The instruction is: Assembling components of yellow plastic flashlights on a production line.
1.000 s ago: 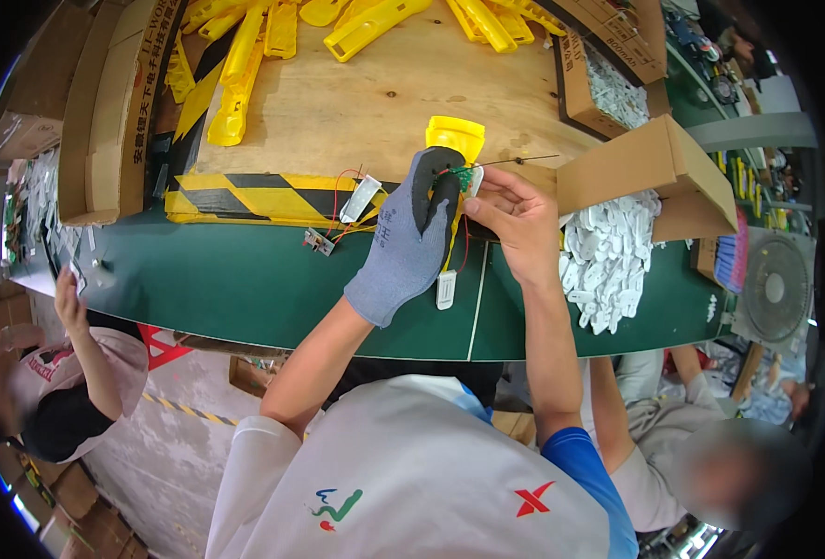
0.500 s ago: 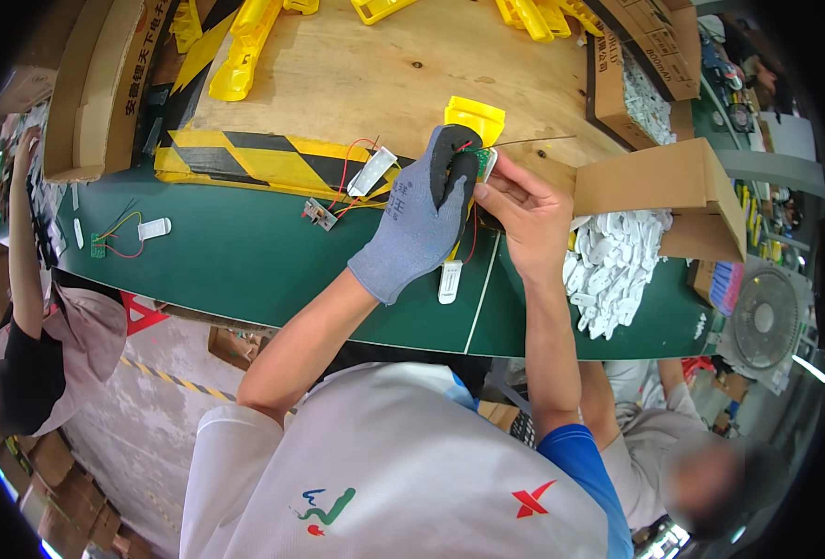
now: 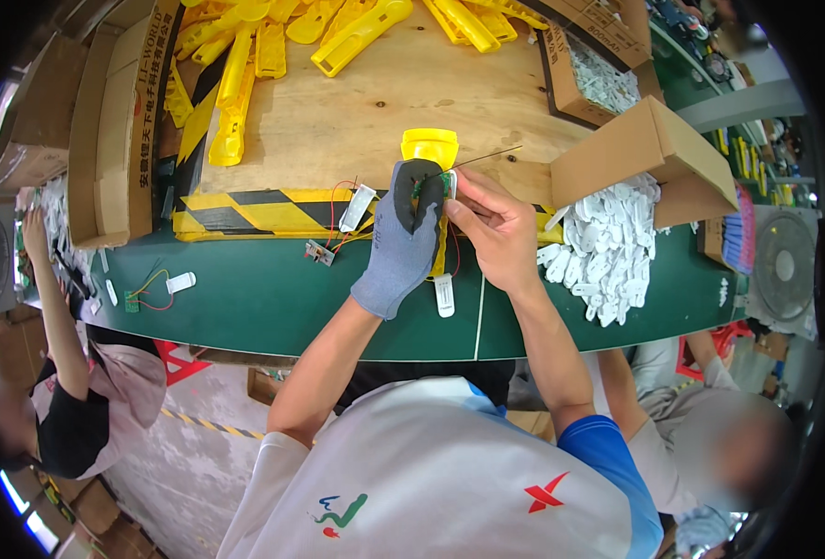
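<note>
My left hand (image 3: 395, 256), in a grey-blue glove with dark fingertips, is closed around a yellow plastic housing (image 3: 429, 145). A green circuit board shows partly between its thumb and fingers. My bare right hand (image 3: 501, 233) pinches a small white plastic piece (image 3: 450, 183) against the board's right side. A thin dark wire sticks out to the upper right of the fingers. Below the left hand, a white plastic part (image 3: 444, 296) lies on the green table, with a red wire near it. To the left are another white part (image 3: 357, 208) with red wires and a small component board (image 3: 319, 252).
White plastic pieces (image 3: 603, 252) spill from a tipped cardboard box (image 3: 608, 149) on the right. Yellow housings (image 3: 361, 39) lie across the wooden board (image 3: 338, 121), edged with striped tape. A cardboard box (image 3: 114, 140) stands at left. Co-workers sit on both sides.
The view has shifted, so more yellow housings show at the top. Both hands remain at the yellow housing, the right fingers still pinching at the board's side.
</note>
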